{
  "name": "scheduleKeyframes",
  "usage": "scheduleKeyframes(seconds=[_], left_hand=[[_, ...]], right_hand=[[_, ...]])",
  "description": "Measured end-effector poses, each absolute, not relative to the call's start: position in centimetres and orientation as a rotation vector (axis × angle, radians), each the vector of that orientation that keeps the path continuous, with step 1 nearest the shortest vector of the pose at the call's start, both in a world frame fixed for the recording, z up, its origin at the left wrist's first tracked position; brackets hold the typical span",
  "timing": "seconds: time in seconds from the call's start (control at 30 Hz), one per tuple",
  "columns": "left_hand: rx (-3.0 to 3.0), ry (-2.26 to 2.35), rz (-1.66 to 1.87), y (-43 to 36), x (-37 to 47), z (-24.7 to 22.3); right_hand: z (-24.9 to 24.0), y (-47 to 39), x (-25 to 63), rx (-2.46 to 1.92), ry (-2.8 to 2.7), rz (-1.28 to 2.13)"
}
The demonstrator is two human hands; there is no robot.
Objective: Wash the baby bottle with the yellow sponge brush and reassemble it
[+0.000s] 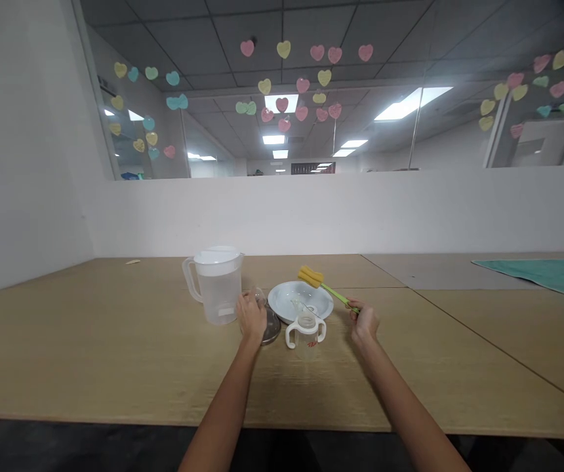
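My right hand (364,321) is closed around the green handle of a bottle brush (335,294), whose yellow sponge head is raised over the far rim of a white bowl (276,308). Round a small clear dome-shaped cap (260,296) curl the fingers of my left hand (251,316), which partly hide it. Below that hand a dark round dish or lid (272,328) lies on the table. In front of the bowl stands a clear baby bottle (306,325) with white handles on both sides and no lid on its mouth. Small clear pieces lie in the bowl.
A translucent plastic pitcher (220,292) with liquid in it stands just left of my left hand. On the far right of the wooden table (129,354) lies a green cloth or mat (542,270). A white wall (282,213) with a window above borders the back.
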State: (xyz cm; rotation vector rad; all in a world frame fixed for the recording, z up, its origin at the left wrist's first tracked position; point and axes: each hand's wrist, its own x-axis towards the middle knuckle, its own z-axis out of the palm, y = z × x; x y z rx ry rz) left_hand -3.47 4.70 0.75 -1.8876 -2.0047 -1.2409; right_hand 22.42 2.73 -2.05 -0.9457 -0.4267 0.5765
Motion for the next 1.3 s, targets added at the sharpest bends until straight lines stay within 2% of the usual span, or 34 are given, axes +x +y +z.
scheduleKeyframes(seconds=[0.13,0.37,0.57,0.7,0.93,1.3], left_hand=[[-2.007,-2.135,-1.085,5.2,-3.4,0.2],[-2.099,-2.12,-1.013,5.4,-3.5,-0.5],[-2.108,-2.015,-1.008,4.8,-3.2,-0.1],[-2.143,-1.738,-1.113,4.3,-2.6,0.6],[-2.452,-1.389,-1.112,3.5,-1.6,0.7],[-2.523,-1.403,-0.965,3.2,-1.2,0.3]], right_hand=[[-2.3,2.8,22.4,-0.988,-0.417,0.556],[-2.7,2.6,22.3,-1.134,-0.516,0.495],[-2.7,2.2,22.0,-1.413,-0.871,0.204],[-2.6,2.1,21.6,-1.413,-1.027,0.137],[-2.4,2.4,21.4,-1.305,-0.982,0.338],[-1.7,1.8,20.5,-1.138,-1.015,0.571]])
